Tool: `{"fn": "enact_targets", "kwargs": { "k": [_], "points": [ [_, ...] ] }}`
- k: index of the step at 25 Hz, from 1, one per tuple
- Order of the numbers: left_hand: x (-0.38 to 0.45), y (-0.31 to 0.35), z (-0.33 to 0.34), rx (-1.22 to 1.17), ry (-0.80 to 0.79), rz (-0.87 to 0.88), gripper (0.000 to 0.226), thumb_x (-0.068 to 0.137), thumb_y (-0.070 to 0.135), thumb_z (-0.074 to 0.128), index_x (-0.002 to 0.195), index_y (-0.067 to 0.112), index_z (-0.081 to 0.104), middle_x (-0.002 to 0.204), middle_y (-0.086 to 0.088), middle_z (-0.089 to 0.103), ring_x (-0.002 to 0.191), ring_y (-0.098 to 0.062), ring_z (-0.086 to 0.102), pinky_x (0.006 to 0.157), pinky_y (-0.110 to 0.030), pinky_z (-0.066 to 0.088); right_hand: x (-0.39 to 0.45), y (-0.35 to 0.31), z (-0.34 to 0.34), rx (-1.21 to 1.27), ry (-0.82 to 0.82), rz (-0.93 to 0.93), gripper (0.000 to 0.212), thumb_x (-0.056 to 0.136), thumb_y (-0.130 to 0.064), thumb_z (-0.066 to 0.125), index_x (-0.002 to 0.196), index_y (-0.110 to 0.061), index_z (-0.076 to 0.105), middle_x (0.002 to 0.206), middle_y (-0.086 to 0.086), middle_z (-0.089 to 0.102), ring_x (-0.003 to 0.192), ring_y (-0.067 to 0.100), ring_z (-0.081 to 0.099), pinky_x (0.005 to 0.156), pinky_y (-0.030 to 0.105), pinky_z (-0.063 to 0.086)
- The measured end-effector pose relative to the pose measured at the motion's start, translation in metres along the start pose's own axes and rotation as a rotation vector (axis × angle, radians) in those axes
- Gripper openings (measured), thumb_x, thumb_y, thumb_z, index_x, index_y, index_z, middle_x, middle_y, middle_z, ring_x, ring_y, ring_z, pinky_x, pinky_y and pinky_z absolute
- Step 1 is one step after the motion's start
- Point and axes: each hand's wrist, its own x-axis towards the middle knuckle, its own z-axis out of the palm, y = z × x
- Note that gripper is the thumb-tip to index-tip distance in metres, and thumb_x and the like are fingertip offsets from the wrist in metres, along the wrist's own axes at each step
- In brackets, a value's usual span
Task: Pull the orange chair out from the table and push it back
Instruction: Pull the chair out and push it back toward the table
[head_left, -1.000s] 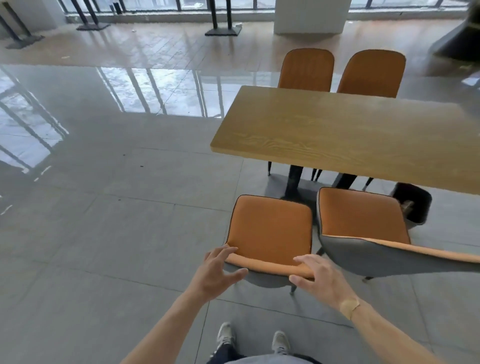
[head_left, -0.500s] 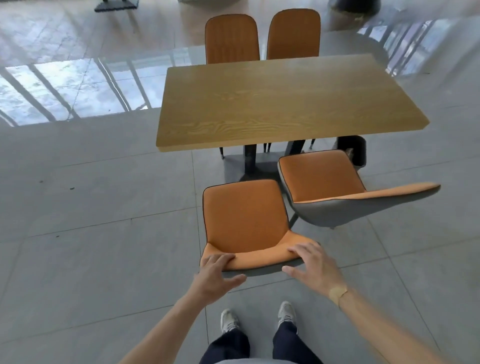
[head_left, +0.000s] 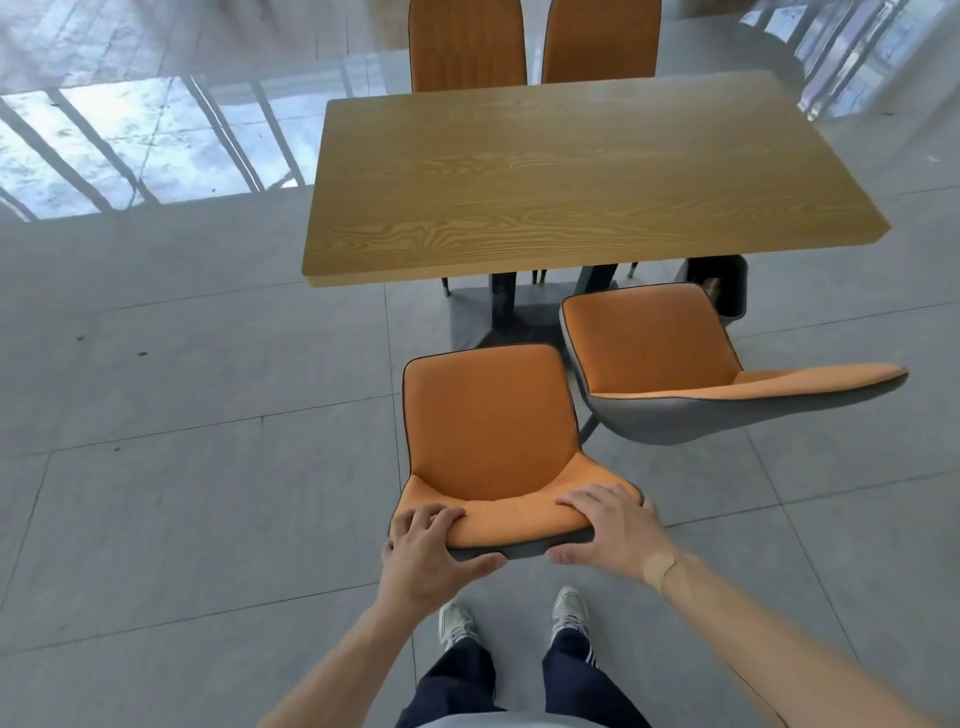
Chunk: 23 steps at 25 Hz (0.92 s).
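Orange chair (head_left: 488, 431) stands clear of the tabletop (head_left: 587, 171), left hand (head_left: 431, 556) and right hand (head_left: 613, 530) both clamped on its backrest top; pull-out looks done or nearly so, push-back remains.

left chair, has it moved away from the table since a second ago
Yes. The left chair now stands clear of the table edge, with floor showing between them; earlier its seat front sat near that edge. Both hands grip its backrest.

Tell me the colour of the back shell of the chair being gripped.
Grey: the chair has an orange seat and front, with a grey back shell and dark piping, seen in the head view.
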Motion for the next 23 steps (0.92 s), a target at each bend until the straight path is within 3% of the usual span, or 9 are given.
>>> {"fn": "enact_targets", "kwargs": {
  "k": [9, 23],
  "points": [
    [0.007, -0.006, 0.004, 0.046, 0.060, 0.032, 0.100, 0.054, 0.101, 0.037, 0.133, 0.040, 0.048, 0.138, 0.019, 0.043, 0.131, -0.015, 0.026, 0.108, -0.050, 0.032, 0.010, -0.003, -0.001, -0.032, -0.003, -0.009, 0.100, 0.050, -0.103, 0.028, 0.134, -0.049, 0.039, 0.141, -0.022, 0.041, 0.132, 0.010, 0.032, 0.105, 0.058, 0.026],
    [0.038, -0.003, -0.018, 0.056, 0.061, 0.065, 0.097, 0.056, 0.099, 0.041, 0.131, 0.039, 0.050, 0.136, 0.020, 0.044, 0.131, -0.013, 0.027, 0.105, -0.051, 0.033, 0.038, -0.002, -0.014, -0.006, 0.036, 0.005, 0.102, 0.048, -0.105, 0.026, 0.133, -0.050, 0.040, 0.139, -0.024, 0.042, 0.130, 0.010, 0.032, 0.104, 0.056, 0.026]
  ]
}}
